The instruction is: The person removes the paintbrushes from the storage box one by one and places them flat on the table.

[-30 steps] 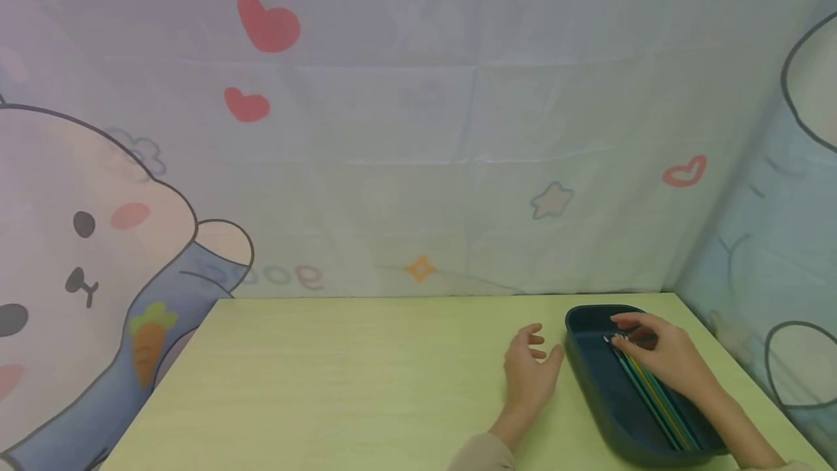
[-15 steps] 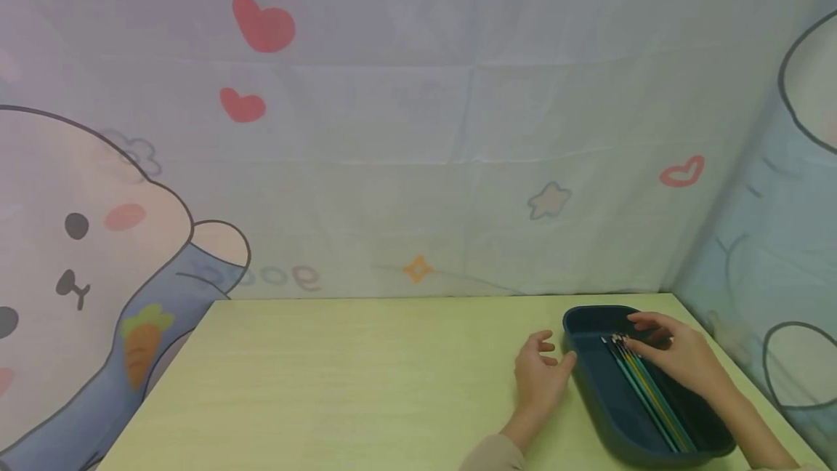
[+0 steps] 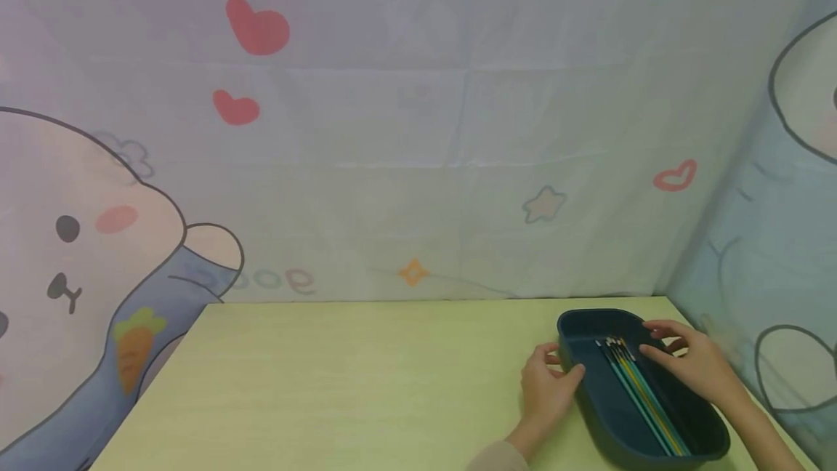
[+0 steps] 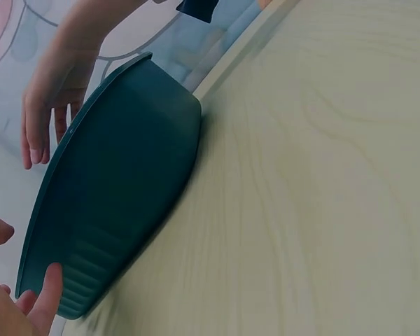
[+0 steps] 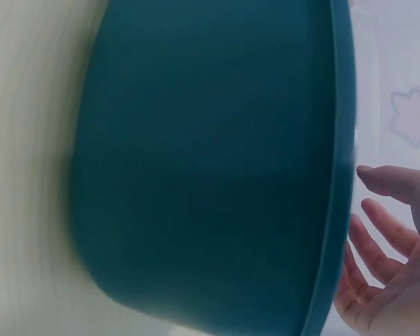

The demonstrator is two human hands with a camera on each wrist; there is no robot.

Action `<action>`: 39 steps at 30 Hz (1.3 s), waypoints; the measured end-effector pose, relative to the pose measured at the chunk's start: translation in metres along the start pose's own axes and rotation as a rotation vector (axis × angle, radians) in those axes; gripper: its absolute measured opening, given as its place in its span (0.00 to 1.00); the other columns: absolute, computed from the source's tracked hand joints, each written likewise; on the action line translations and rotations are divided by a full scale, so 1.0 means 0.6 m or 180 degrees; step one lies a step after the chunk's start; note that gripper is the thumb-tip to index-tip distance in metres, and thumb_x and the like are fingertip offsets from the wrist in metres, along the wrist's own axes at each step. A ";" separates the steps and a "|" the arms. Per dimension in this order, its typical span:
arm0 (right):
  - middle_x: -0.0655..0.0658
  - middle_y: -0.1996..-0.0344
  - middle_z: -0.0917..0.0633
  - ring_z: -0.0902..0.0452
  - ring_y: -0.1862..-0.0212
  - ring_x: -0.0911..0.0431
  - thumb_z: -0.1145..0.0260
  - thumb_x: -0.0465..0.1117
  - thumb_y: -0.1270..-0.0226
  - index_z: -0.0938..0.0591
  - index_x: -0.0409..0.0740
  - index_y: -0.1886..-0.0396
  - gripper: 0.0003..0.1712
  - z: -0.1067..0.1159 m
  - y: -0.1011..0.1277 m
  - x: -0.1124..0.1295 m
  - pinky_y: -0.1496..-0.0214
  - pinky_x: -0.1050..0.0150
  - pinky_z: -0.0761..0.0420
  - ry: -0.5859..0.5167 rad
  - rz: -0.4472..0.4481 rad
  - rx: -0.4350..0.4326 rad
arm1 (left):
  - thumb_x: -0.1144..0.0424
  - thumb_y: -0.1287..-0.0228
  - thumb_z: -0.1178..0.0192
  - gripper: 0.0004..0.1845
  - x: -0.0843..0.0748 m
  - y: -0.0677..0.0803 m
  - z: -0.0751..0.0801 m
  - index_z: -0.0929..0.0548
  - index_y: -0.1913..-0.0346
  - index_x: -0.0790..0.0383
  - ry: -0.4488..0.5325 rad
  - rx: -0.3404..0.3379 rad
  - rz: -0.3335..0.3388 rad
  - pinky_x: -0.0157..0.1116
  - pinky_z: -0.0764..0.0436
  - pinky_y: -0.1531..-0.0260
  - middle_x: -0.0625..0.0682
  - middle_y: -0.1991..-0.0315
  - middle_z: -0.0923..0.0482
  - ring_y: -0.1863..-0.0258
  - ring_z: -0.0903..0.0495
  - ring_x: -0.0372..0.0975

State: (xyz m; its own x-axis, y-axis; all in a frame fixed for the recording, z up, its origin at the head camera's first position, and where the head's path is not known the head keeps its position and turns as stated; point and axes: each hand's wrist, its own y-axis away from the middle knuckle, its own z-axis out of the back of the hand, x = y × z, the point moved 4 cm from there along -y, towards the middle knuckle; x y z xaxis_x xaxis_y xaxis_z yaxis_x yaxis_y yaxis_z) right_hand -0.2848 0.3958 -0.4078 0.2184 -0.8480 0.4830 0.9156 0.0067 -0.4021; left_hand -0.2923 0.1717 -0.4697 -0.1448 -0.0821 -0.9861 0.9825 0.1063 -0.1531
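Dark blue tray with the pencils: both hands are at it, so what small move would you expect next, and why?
Probably both hands close on the tray's sides to lift or shift it. The left hand touches its left wall with thumb on the rim, and the right hand rests open over the right rim beside the pencils. Neither hand grips anything.

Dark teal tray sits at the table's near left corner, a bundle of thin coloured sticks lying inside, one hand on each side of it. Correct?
Not quite. The tray sits at the table's near right corner, as the head view shows. The rest holds: coloured sticks lie inside, with the left hand and right hand on either side.
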 end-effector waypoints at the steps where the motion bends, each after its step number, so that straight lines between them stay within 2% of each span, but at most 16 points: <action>1: 0.36 0.63 0.15 0.30 0.73 0.75 0.27 0.44 0.44 0.20 0.37 0.49 0.24 0.000 0.001 -0.003 0.75 0.70 0.25 0.0015 -0.0036 0.0021 | 0.61 0.55 0.28 0.22 -0.001 0.001 -0.001 0.19 0.53 0.59 0.0000 -0.0003 0.0009 0.26 0.27 0.77 0.51 0.66 0.19 0.76 0.28 0.27; 4: 0.34 0.62 0.15 0.27 0.73 0.69 0.28 0.45 0.43 0.20 0.36 0.48 0.25 0.002 0.002 -0.011 0.76 0.70 0.25 0.0061 -0.0164 0.0099 | 0.62 0.55 0.27 0.22 -0.003 0.003 -0.004 0.19 0.54 0.58 -0.0007 -0.0009 0.0059 0.26 0.27 0.77 0.51 0.66 0.19 0.76 0.28 0.27; 9: 0.30 0.59 0.17 0.21 0.68 0.53 0.32 0.48 0.38 0.23 0.34 0.45 0.28 0.002 0.008 -0.024 0.74 0.66 0.24 0.0109 -0.0327 0.0338 | 0.65 0.54 0.28 0.22 -0.001 0.005 -0.011 0.20 0.53 0.59 0.0079 0.0116 0.0171 0.25 0.25 0.81 0.50 0.65 0.20 0.79 0.28 0.27; 14: 0.29 0.59 0.18 0.21 0.68 0.51 0.33 0.49 0.38 0.24 0.32 0.45 0.29 0.001 0.012 -0.034 0.73 0.63 0.23 0.0154 -0.0395 0.0418 | 0.70 0.53 0.29 0.23 0.005 0.007 -0.016 0.21 0.50 0.61 0.0343 0.0225 0.0330 0.26 0.24 0.89 0.50 0.64 0.23 0.86 0.28 0.30; 21: 0.24 0.56 0.19 0.19 0.67 0.46 0.34 0.50 0.36 0.25 0.29 0.43 0.32 0.002 0.016 -0.047 0.71 0.61 0.19 0.0096 -0.0512 0.0472 | 0.71 0.52 0.31 0.23 0.008 0.005 -0.018 0.21 0.50 0.61 0.0519 0.0274 0.0430 0.27 0.21 0.87 0.49 0.65 0.23 0.84 0.25 0.32; 25: 0.25 0.56 0.19 0.21 0.67 0.64 0.33 0.46 0.37 0.24 0.28 0.45 0.29 0.000 0.020 -0.062 0.71 0.67 0.21 -0.0007 -0.0463 0.0332 | 0.72 0.51 0.31 0.23 0.010 0.005 -0.019 0.21 0.49 0.61 0.0555 0.0274 0.0436 0.28 0.21 0.86 0.50 0.65 0.24 0.83 0.25 0.32; 28: 0.26 0.58 0.18 0.31 0.69 0.80 0.33 0.44 0.37 0.23 0.27 0.46 0.27 -0.003 0.021 -0.073 0.71 0.72 0.22 -0.0063 -0.0428 0.0234 | 0.72 0.51 0.31 0.23 0.009 0.006 -0.020 0.21 0.49 0.62 0.0564 0.0275 0.0432 0.28 0.21 0.86 0.49 0.66 0.24 0.83 0.26 0.31; 31: 0.28 0.60 0.16 0.34 0.70 0.83 0.33 0.44 0.37 0.24 0.26 0.46 0.27 -0.004 0.021 -0.079 0.71 0.72 0.22 -0.0093 -0.0461 0.0241 | 0.73 0.52 0.31 0.23 0.007 0.006 -0.020 0.21 0.49 0.63 0.0590 0.0276 0.0444 0.28 0.20 0.86 0.49 0.66 0.24 0.83 0.26 0.32; 33: 0.29 0.61 0.16 0.30 0.70 0.79 0.34 0.45 0.36 0.24 0.26 0.46 0.28 -0.005 0.021 -0.082 0.71 0.71 0.21 -0.0108 -0.0508 0.0282 | 0.74 0.52 0.31 0.23 0.007 0.005 -0.020 0.21 0.50 0.63 0.0620 0.0255 0.0461 0.28 0.20 0.86 0.49 0.67 0.24 0.84 0.27 0.32; 36: 0.30 0.62 0.15 0.21 0.66 0.65 0.35 0.47 0.35 0.26 0.25 0.44 0.31 -0.006 0.021 -0.086 0.70 0.68 0.20 -0.0153 -0.0612 0.0390 | 0.74 0.52 0.31 0.23 0.007 0.003 -0.020 0.21 0.50 0.63 0.0617 0.0218 0.0476 0.28 0.21 0.88 0.48 0.68 0.24 0.85 0.28 0.32; 38: 0.28 0.59 0.16 0.19 0.63 0.55 0.37 0.49 0.33 0.28 0.25 0.42 0.33 -0.006 0.021 -0.090 0.69 0.65 0.20 -0.0209 -0.0710 0.0524 | 0.75 0.53 0.31 0.23 0.008 0.003 -0.021 0.21 0.51 0.63 0.0630 0.0205 0.0504 0.30 0.20 0.88 0.48 0.69 0.25 0.86 0.28 0.32; 39: 0.27 0.57 0.17 0.19 0.61 0.55 0.38 0.50 0.32 0.29 0.25 0.41 0.34 -0.006 0.021 -0.092 0.68 0.65 0.20 -0.0229 -0.0777 0.0591 | 0.75 0.53 0.31 0.23 0.008 0.003 -0.021 0.21 0.51 0.63 0.0646 0.0206 0.0523 0.31 0.20 0.88 0.48 0.70 0.25 0.87 0.28 0.32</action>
State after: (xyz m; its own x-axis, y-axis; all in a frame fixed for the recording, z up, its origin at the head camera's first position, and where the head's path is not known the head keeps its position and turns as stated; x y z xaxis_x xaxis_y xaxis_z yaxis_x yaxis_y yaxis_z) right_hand -0.2863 0.4408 -0.4424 0.0017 -0.7968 0.6043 0.9885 -0.0902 -0.1217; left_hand -0.2930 0.1840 -0.4756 0.0032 0.1322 -0.9912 0.9993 0.0376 0.0082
